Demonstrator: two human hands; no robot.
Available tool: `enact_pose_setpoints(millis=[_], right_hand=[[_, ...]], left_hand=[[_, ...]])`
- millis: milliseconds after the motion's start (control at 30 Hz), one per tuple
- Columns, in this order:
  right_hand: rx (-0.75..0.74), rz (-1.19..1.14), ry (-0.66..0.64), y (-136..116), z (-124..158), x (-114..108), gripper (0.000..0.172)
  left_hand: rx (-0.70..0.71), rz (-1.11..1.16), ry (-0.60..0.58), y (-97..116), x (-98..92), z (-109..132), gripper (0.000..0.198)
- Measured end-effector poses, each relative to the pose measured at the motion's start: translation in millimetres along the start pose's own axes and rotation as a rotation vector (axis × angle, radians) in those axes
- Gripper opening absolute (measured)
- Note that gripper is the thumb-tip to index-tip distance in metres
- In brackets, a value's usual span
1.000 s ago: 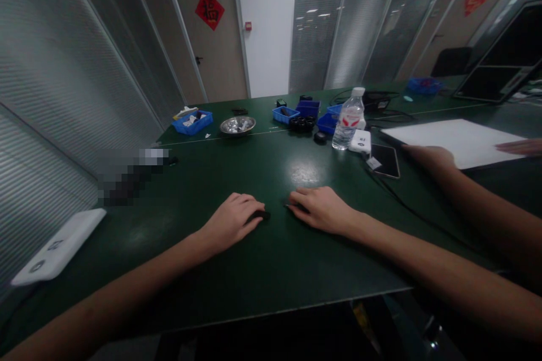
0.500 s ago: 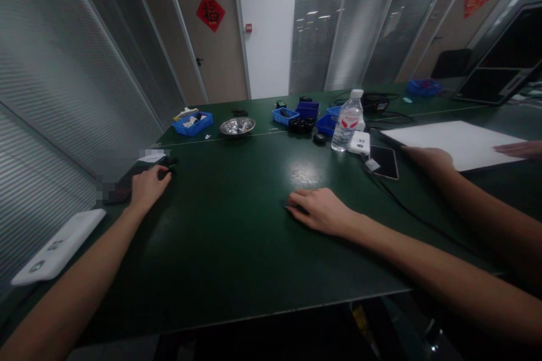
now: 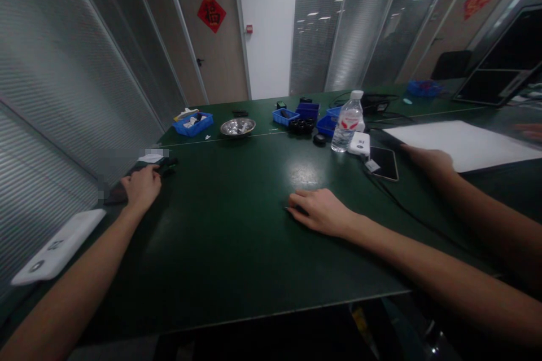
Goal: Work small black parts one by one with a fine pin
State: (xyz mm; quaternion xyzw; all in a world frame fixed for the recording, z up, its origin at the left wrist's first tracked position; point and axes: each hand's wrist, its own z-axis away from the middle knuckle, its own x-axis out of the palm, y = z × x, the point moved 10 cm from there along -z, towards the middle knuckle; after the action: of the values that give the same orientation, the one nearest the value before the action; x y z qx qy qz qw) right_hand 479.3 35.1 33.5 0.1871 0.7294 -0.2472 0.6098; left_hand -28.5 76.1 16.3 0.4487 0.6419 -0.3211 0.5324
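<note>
My left hand (image 3: 143, 186) is at the table's left edge, with its fingers curled downward. Whatever may be under those fingers is hidden. Just right of its fingertips lies a small black object (image 3: 168, 172), too dark to name. My right hand (image 3: 319, 210) rests on the green table (image 3: 220, 225), right of the middle. Its thumb and fingers are pinched together on a small thin object (image 3: 286, 208), of which only a narrow tip shows.
A water bottle (image 3: 347, 123), a white power bank (image 3: 359, 143) and a phone (image 3: 383, 162) stand or lie beyond my right hand. Farther back are a metal bowl (image 3: 237, 127) and a blue basket (image 3: 193, 124). Another person's hand (image 3: 432, 161) touches a white sheet (image 3: 466, 144).
My left hand has drawn slightly left, away from the small black object, which stays on the table. The right hand is still. The other person's far hand has shifted at the sheet.
</note>
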Motion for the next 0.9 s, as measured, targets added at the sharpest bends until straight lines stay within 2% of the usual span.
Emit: enact_pose_setpoints(millis=[100, 167, 367, 500, 667, 900], right_hand=[[-0.004, -0.005, 0.008, -1, 0, -2, 0.019], [-0.005, -0.015, 0.012, -2, 0, -3, 0.019], [-0.003, -0.035, 0.004, -2, 0, -3, 0.02], [0.001, -0.018, 0.001, -2, 0, -3, 0.021], [0.002, -0.016, -0.006, -1, 0, -1, 0.021], [0.001, -0.017, 0.0, 0, 0, 0, 0.021]], left_hand=[[-0.045, -0.072, 0.066, -7, -5.7, -1, 0.046], [-0.049, -0.104, 0.071, -9, -5.9, -2, 0.045], [-0.018, -0.117, 0.071, -8, -7.5, -3, 0.032], [0.004, -0.088, 0.125, -5, -15.3, 0, 0.03], [0.002, 0.05, 0.26, -4, -25.0, 2, 0.04], [-0.007, 0.366, 0.306, -6, -21.6, -6, 0.03]])
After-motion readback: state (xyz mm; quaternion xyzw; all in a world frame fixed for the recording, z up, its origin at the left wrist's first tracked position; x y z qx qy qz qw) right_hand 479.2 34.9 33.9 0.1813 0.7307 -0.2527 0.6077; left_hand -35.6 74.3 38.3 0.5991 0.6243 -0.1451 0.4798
